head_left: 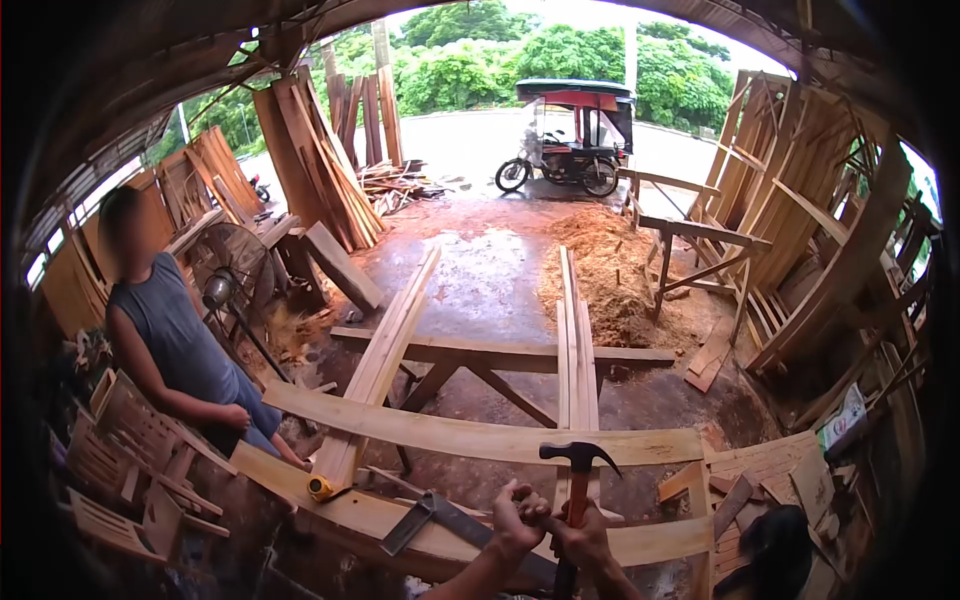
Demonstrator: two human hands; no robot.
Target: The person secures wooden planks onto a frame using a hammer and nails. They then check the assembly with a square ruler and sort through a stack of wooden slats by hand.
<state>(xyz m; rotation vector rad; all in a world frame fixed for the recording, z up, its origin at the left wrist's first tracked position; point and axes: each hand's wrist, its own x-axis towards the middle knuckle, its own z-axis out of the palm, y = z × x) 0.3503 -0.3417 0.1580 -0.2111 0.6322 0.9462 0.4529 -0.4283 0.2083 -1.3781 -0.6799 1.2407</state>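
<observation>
My right hand [584, 540] grips a claw hammer [578, 488] by its handle, with the head up and the claw turned right. Close beside it, my left hand [520, 517] is closed, its fingers curled up; whatever they hold is too small to make out. Both hands are above a wooden plank [650, 543]. Beyond them, another long plank [480, 434] lies crosswise over lengthwise boards. To the left of my hands rests a dark, flat, angled tool [447, 518], its kind unclear. A yellow tape measure [320, 487] sits farther left.
A person [180, 330] stands at the left near a large fan [232, 265]. A wooden trestle [500, 352] supports the lengthwise boards. Sawdust [610, 270] is heaped beyond, and lumber [790, 190] leans at the right. A motor tricycle [575, 145] stands outside.
</observation>
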